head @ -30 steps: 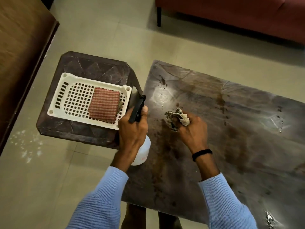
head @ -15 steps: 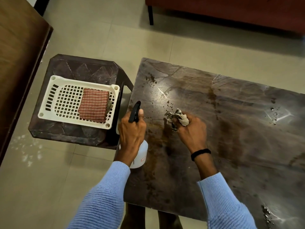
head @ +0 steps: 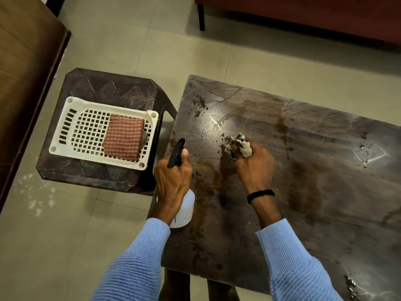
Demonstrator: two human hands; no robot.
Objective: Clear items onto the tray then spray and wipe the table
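**A:** I start at the left of the frame. What is there?

**B:** On the dark plastic stool (head: 112, 92) at left centre I see the white tray (head: 65, 124). A folded red-checked cloth (head: 122, 139) lies in its right half, with something greyish tucked just beside its right edge; I cannot tell what that is. So I judge the clearing step is done.

**A:** And the hands?

**B:** My left hand (head: 172, 183), at lower centre, is wrapped tight around the neck of the white spray bottle (head: 184, 210). The thumb rests beside the black trigger head (head: 176, 152), which points to the upper part of the frame, over the left edge of the table (head: 325, 192). To the right of it, my right hand (head: 255, 168) is closed on a crumpled grey rag (head: 237, 144), pinching it between the fingers, and the rag seems to touch the table top.

**A:** Which step, then?

**B:** Spray and wipe. I see droplets near the rag and at the far right, and brown stains in streaks across the middle.

**A:** What does the next move ask?

**B:** I think firm strokes with the rag through the wet spots, then more spray toward the right side, where stains are well apart from my hands.
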